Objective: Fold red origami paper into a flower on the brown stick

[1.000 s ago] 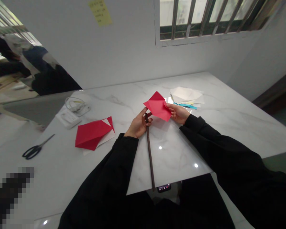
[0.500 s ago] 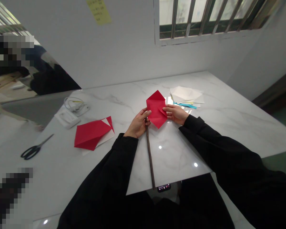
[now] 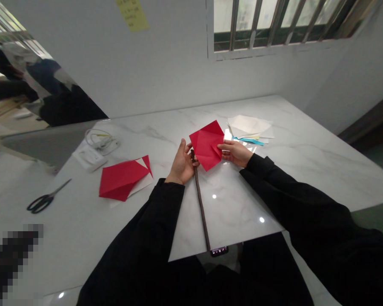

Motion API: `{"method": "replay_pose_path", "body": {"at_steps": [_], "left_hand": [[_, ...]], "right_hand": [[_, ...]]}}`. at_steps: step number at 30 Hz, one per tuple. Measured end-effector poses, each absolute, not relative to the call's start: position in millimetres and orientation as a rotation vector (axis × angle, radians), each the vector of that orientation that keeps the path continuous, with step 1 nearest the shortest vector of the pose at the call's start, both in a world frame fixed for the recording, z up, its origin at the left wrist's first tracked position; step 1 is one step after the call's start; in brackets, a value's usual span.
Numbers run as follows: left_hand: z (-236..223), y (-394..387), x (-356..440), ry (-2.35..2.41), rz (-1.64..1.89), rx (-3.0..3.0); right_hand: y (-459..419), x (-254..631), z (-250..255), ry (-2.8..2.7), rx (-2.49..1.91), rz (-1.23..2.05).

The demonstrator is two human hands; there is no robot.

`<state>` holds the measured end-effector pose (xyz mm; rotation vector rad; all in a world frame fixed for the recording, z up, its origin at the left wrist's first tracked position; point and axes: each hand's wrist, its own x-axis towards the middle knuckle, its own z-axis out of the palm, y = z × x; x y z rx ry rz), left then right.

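Observation:
My right hand (image 3: 238,153) pinches the right edge of a red sheet of folded paper (image 3: 207,146), thumb in front. A flap on that side curls up by the thumb. My left hand (image 3: 181,165) stands at the paper's left edge with its thumb raised away from the sheet. Its lower fingers curl round the upper end of a thin brown stick (image 3: 200,199); whether its other fingers touch the back of the paper is hidden. The stick slopes down to the table's front edge.
More folded red paper (image 3: 121,176) lies on the marble-patterned table (image 3: 242,199) at left, near black-handled scissors (image 3: 47,199) and a white box (image 3: 89,157) with a cable. Behind my right hand are white sheets (image 3: 249,126) and a blue strip (image 3: 249,141). A phone (image 3: 219,251) shows below the edge.
The red paper has turned and its upper left corner now spreads out to the left. My left thumb has come off the paper and points up. The right hand stays put.

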<state>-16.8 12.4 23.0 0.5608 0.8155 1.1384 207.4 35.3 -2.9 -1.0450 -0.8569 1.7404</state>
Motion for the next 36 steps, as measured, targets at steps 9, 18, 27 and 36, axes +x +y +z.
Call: {"method": "replay_pose_path", "body": {"at_steps": [9,18,27,36], "left_hand": [[20.7,10.7,-8.7,0.803,1.096,0.636],[18.9,10.0,-8.7,0.814,1.109,0.671],[23.1,10.1,-10.5,0.808,1.123,0.604],[20.4,7.6,-6.8,0.763,1.28,0.774]], "right_hand": [[35.8,206.3,-3.9,-0.885,-1.056,1.737],[35.6,205.8,-7.0,-0.911,-1.055,1.722],[38.3,207.7,-9.2,-0.93,-1.043,1.72],[36.8,207.1,-6.2,-0.903,-1.05,1.715]]}}
